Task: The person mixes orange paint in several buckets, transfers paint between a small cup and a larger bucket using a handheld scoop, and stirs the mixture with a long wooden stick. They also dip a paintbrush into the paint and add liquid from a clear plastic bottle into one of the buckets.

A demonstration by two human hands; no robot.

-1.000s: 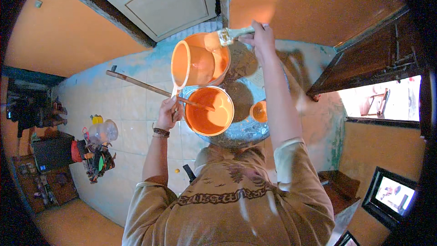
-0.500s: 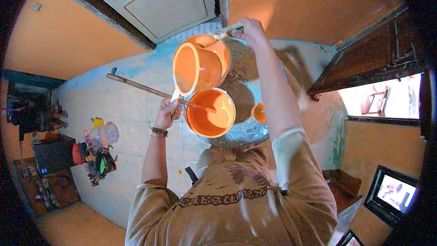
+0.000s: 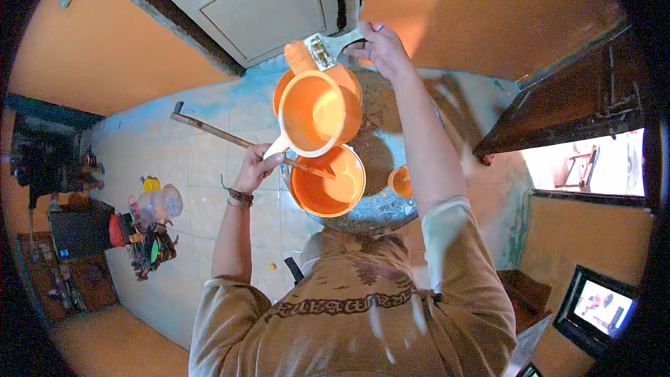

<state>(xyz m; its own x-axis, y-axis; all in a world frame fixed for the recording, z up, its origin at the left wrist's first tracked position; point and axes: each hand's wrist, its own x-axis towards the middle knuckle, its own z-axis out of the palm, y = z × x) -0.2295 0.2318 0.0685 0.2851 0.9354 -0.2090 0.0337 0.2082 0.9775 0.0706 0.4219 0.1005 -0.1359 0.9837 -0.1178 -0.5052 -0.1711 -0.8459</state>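
Note:
My left hand [image 3: 255,164] grips the white handle of an orange plastic dipper [image 3: 310,105], tilted so its orange-coated inside faces me. My right hand [image 3: 377,49] holds a paintbrush [image 3: 335,49] whose wide bristles are coated orange, just above and behind the dipper. A round bucket with an orange interior [image 3: 284,89] is partly hidden under brush and dipper. In front, a second bucket [image 3: 328,199] holds orange liquid, with a long wooden stick [image 3: 216,132] lying across it by my left hand. Both buckets sit on a round bluish, dark-stained surface [image 3: 370,213] with a small orange container [image 3: 399,180].
A pale door [image 3: 244,7] and orange walls [image 3: 118,56] surround the tiled floor [image 3: 202,223]. At left are cluttered items [image 3: 150,237] and a dark cabinet [image 3: 77,237]. At right stand a dark wooden panel [image 3: 558,98], a bright opening [image 3: 586,167] and a framed picture [image 3: 597,307].
My right hand has moved up and left with the brush, lifting the bristles higher above the back bucket. The dipper has shifted right and down, turning its inside more into view.

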